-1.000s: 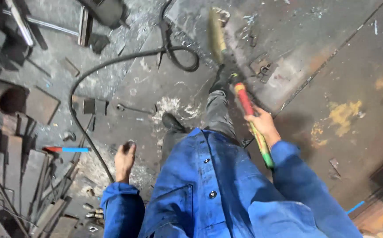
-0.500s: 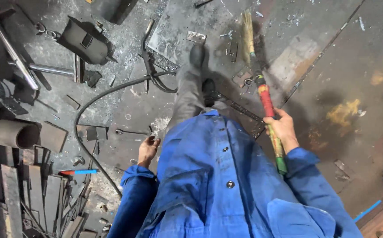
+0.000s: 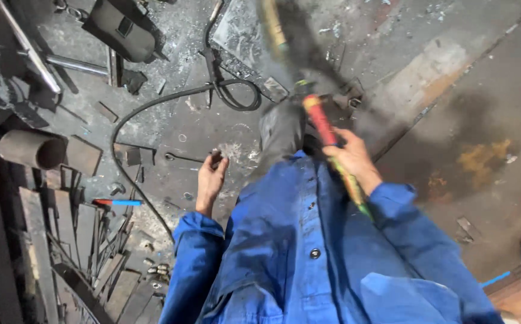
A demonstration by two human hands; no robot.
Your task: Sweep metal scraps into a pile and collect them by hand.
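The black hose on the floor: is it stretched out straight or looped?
Looped. The black hose curves across the floor and curls into a loop ahead of the left hand.

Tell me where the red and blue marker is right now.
In the head view, the red and blue marker lies on the floor left of the left hand, beside the metal scraps.

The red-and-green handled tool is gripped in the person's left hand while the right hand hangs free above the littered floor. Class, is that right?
Not quite. The head view shows the right hand gripping the red-and-green handled tool; the left hand hangs free above the floor.
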